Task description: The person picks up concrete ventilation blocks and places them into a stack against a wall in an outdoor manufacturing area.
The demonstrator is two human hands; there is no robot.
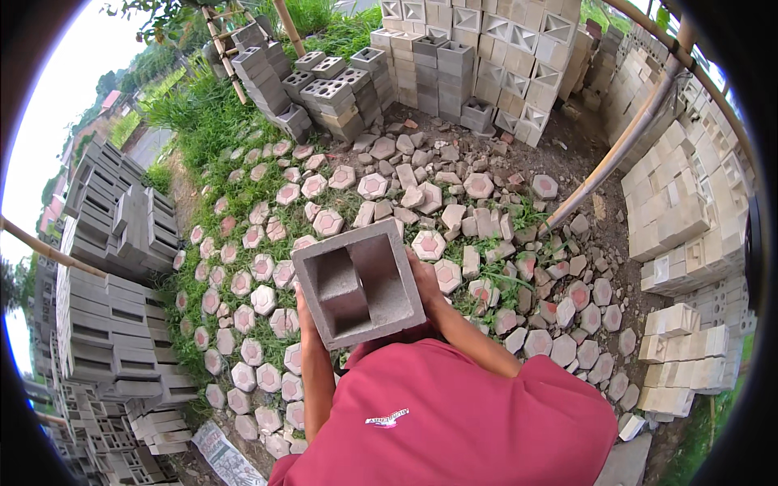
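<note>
Grey block: hollow concrete, squarish, held up in front of my maroon shirt, its open face turned to my view and a partition splitting the hollow in two (the whole thing sits slightly askew)
Left hand: gripping the block along its left side, though most of the hand is out of sight behind it
Right hand: gripping the opposite side, arm bent, partly hidden by the block's edge
Ground: hexagonal pavers, many with pinkish centres, spread over grass on the left and mixed with broken rubble toward the right
Far side: grey hollow blocks piled near a tall stack of pale vent blocks
Left side: slotted grey blocks stacked in rows; a printed sheet lies near them
Right side: pale blocks stacked in tiers, with a bamboo pole slanting down beside them
</note>
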